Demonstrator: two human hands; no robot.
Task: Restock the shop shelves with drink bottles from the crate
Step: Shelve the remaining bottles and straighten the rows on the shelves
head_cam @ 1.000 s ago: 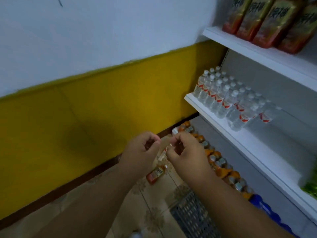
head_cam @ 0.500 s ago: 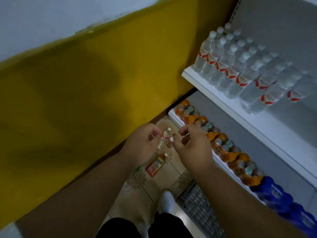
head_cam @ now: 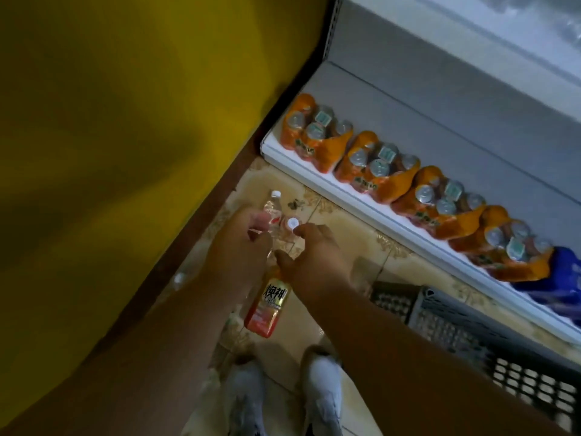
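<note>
In the middle of the frame, the left hand [head_cam: 242, 247] has its fingers curled around a clear water bottle [head_cam: 273, 212], though blur makes this hard to be sure of. Just right, the right hand [head_cam: 314, 262] spreads loose fingers over a red drink bottle [head_cam: 267, 305] on the floor. Lower right sits the grey crate [head_cam: 471, 335]. Grab each bottle firmly before lifting

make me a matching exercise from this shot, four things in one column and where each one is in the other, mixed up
Things:
1. orange can packs
2. blue pack
3. crate
4. orange-label bottle

Places:
A. floor, below the shelf edge
B. bottom shelf, far right
C. lying on the floor under the hands
D. bottom shelf, in a row

Pairs: 1-D, 2-B, 3-A, 4-C
</note>
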